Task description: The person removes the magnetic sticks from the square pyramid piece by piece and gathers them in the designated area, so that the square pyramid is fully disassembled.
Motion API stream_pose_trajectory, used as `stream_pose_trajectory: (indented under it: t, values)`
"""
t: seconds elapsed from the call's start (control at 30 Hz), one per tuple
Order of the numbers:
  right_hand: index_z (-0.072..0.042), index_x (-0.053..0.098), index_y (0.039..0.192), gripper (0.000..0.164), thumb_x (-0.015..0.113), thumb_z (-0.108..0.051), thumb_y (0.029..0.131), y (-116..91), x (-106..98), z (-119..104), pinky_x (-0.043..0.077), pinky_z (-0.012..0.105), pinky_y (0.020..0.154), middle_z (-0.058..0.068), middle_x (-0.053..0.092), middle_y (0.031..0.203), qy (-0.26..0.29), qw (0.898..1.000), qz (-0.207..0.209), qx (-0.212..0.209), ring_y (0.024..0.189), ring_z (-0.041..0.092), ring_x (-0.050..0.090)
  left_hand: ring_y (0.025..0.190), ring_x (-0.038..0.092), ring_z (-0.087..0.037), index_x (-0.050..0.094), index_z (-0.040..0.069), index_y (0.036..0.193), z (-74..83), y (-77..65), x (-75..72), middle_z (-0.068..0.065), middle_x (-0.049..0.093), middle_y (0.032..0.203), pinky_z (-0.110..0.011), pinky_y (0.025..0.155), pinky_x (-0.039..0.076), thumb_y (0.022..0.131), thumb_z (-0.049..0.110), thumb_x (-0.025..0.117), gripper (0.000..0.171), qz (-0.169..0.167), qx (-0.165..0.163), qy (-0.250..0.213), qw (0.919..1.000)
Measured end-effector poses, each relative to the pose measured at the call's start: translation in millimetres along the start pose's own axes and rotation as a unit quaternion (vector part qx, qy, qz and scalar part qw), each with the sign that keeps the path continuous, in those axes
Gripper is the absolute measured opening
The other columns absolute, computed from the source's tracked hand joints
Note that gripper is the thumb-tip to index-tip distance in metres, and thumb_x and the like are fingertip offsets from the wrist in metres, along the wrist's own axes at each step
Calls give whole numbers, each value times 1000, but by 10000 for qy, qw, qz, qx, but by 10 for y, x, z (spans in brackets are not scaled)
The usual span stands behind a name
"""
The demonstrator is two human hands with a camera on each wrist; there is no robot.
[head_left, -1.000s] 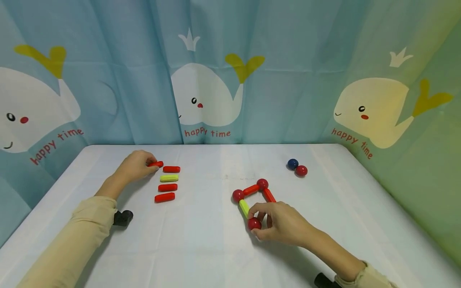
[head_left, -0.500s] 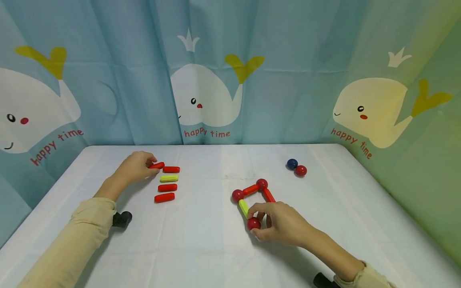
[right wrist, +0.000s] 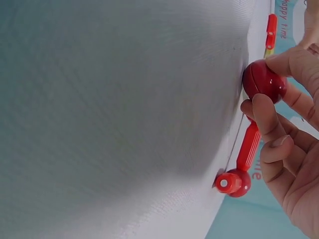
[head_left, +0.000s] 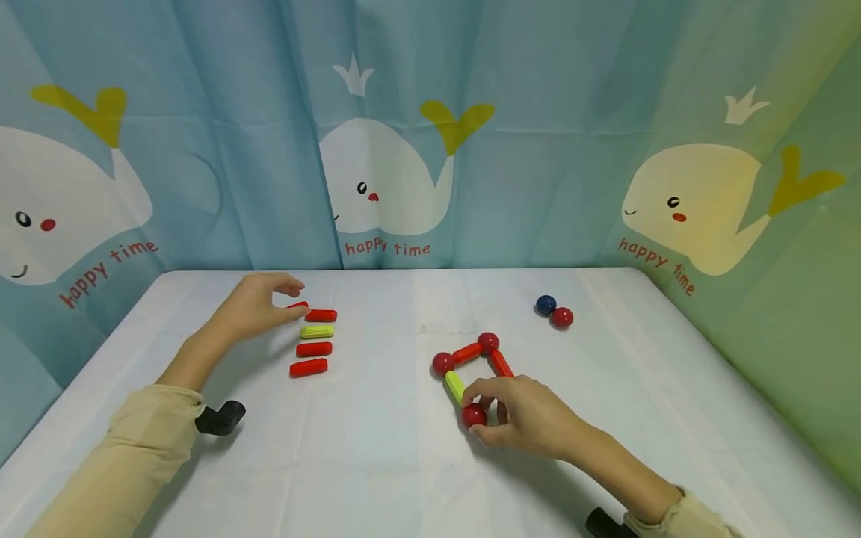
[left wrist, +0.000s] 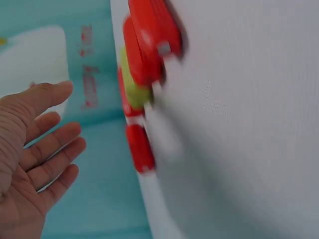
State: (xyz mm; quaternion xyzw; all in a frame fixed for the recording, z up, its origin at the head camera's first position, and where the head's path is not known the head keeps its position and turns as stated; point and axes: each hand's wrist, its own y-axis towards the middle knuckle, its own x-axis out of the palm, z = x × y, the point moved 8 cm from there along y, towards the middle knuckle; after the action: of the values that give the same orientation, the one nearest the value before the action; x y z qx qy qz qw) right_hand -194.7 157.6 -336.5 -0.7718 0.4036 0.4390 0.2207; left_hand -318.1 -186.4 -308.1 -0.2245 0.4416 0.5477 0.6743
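Note:
My left hand (head_left: 252, 306), fingers spread and holding nothing, hovers by the upper end of a column of short magnetic rods. Partly behind the thumb lies a red rod (head_left: 299, 305), close to another red rod (head_left: 321, 316). Below them are a yellow-green rod (head_left: 317, 332) and two more red ones. My right hand (head_left: 531, 418) pinches a red ball (right wrist: 261, 82) between thumb and fingers. That ball joins a yellow-green rod (head_left: 454, 387) in a frame of rods and balls on the table. The hand hides the frame's near right corner in the head view.
A blue ball (head_left: 545, 305) and a red ball (head_left: 562, 317) sit side by side at the back right. Behind the white table (head_left: 377, 448) hangs a whale-print curtain (head_left: 558, 194). Black wrist mounts (head_left: 222, 417) stick out by both sleeves.
My left hand has let go of the red rod at the top of the column, spreading its fingers and lifting slightly. The right hand keeps its hold on the red ball.

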Motion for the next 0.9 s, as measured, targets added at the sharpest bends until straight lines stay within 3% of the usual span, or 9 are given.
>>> stream_pose_trajectory:
  t: [0.27,0.53,0.67,0.9]
  values:
    - [-21,71,109,30,81,-10,84,-4,17,-40,44,22,54,-15,60,79,-170,9997,-40,-195,60,1,50,111,66,-35,70,3,121,638,-75,235,-13,74,114,-53,98,52,90,20,79,36,-95,1021,-160,9946]
    - [-19,72,111,31,80,-7,84,-10,30,-102,47,21,59,-14,64,91,-232,9980,-106,-571,64,-1,52,109,69,-25,72,5,117,1348,-248,510,-4,75,111,-45,98,53,88,19,81,34,-423,2193,14,9747]
    - [-19,72,111,29,80,-8,86,-7,39,-132,48,21,64,-14,65,93,-350,9960,-110,-811,65,-3,52,108,68,-23,72,6,118,1529,-312,608,-3,75,111,-43,97,54,88,20,81,35,-580,2471,-29,9672]
    - [-20,73,112,31,80,-6,86,-26,47,-142,49,20,63,-12,67,97,-251,9949,-182,-956,66,-3,53,108,66,-23,73,7,119,1687,-363,845,-3,75,112,-42,99,53,88,22,81,36,-1018,2547,-90,9616]
